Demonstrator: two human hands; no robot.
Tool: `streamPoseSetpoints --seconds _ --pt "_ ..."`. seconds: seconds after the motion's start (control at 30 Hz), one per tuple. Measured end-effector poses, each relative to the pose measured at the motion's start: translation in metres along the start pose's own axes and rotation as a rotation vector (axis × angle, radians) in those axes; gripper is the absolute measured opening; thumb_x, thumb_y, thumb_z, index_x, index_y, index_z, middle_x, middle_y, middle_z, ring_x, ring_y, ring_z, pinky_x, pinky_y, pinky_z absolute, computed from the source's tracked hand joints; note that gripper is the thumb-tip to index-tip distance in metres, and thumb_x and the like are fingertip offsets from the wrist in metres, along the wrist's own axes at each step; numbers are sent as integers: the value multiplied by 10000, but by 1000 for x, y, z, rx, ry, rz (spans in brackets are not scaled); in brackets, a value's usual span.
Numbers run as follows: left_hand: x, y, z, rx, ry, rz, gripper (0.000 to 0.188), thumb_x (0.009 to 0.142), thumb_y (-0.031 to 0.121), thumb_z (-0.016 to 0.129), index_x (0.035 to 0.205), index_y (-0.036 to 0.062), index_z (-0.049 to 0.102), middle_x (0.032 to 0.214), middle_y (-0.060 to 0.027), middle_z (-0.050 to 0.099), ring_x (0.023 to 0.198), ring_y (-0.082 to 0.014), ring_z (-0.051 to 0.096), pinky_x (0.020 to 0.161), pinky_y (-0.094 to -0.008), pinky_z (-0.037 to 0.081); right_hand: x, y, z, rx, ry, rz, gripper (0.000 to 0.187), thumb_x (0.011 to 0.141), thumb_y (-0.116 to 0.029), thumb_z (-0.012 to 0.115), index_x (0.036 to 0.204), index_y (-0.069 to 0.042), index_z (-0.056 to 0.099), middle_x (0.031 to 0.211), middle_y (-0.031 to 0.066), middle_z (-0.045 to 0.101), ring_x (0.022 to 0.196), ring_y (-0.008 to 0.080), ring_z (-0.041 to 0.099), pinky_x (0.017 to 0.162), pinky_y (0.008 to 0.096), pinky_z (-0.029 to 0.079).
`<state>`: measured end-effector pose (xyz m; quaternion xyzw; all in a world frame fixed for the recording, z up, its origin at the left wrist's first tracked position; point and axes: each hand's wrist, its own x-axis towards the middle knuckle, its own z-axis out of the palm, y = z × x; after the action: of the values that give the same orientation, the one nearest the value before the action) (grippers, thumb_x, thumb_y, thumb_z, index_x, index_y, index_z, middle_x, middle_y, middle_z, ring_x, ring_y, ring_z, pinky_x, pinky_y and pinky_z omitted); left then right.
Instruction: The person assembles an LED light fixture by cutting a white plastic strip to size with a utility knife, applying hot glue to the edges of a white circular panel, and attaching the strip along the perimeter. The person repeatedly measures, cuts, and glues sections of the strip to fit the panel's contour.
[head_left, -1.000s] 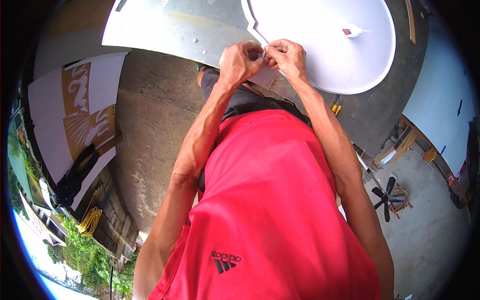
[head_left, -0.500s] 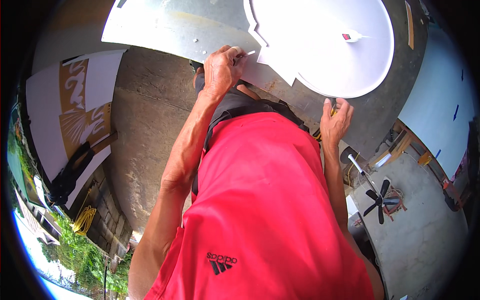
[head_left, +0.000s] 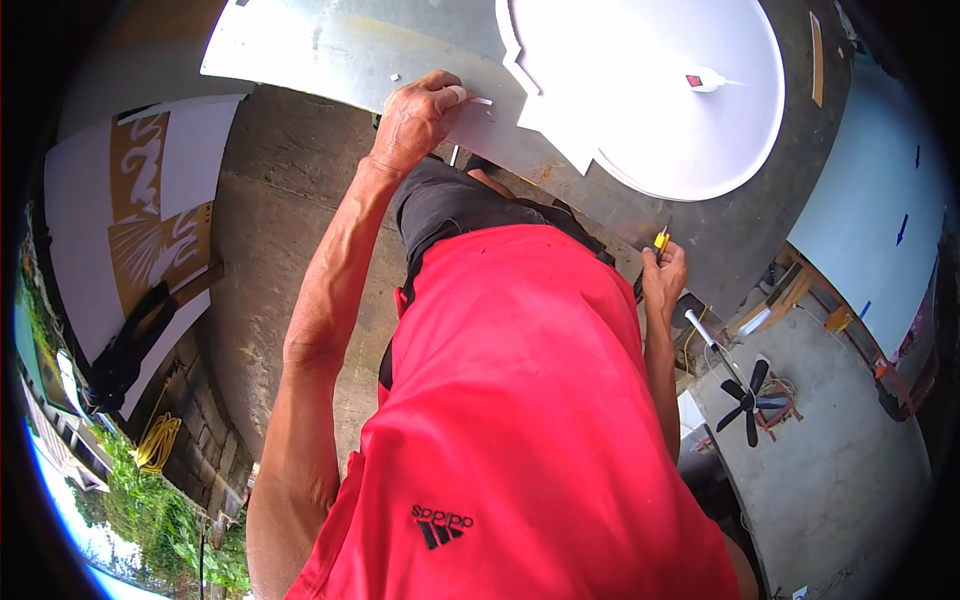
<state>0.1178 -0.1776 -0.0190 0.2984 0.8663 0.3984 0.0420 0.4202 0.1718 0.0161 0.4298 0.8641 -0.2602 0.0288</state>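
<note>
Hands grip: left, slim white strip, perhaps plastic; right, slender, pointed yellow cutter.

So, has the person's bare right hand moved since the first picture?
Yes. Against the round white panel, the bare right hand has moved rightward and toward the body, from the panel's lower-left edge to below its rim in view.
</note>
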Motion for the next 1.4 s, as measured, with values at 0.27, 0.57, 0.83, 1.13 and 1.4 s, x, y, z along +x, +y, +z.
streamPoseSetpoints --seconds 0.27,0.57,0.83,1.13,1.4 --pt "-6 -8 3 -11 57 13 135 874 140 705 986 126 778 1010 -46 706 873 -275 701 735 -385 571 -6 -119 -18 438 -582 -109 362 1021 -222 514 1296 11 548 938 86 665 782 150 627 735 303 522" --pt "-7 -14 8 -40 96 -4 112 863 151 719 951 163 786 982 -23 703 893 -252 696 733 -370 570 25 -201 44 416 -918 -138 464 985 -249 581 1365 9 515 963 110 674 791 148 624 774 317 514" --pt "-8 -19 12 -101 106 -2 120 865 150 715 962 158 786 975 -32 694 892 -271 691 747 -378 565 18 -209 81 165 -680 -662 357 993 -191 587 1262 29 503 832 280 651 674 445 665 617 488 527" --pt "-8 -19 9 -97 75 18 160 843 71 725 980 131 781 987 -41 694 904 -254 695 764 -351 573 19 -209 92 -105 -563 -826 293 1026 -161 520 1245 18 446 743 312 632 721 527 641 599 581 479" --pt "-7 -18 8 -108 77 21 170 836 57 725 982 124 779 988 -42 693 899 -256 696 759 -352 573 18 -211 94 -153 -566 -820 307 1005 -161 556 1221 28 448 785 316 644 766 512 657 650 574 506"
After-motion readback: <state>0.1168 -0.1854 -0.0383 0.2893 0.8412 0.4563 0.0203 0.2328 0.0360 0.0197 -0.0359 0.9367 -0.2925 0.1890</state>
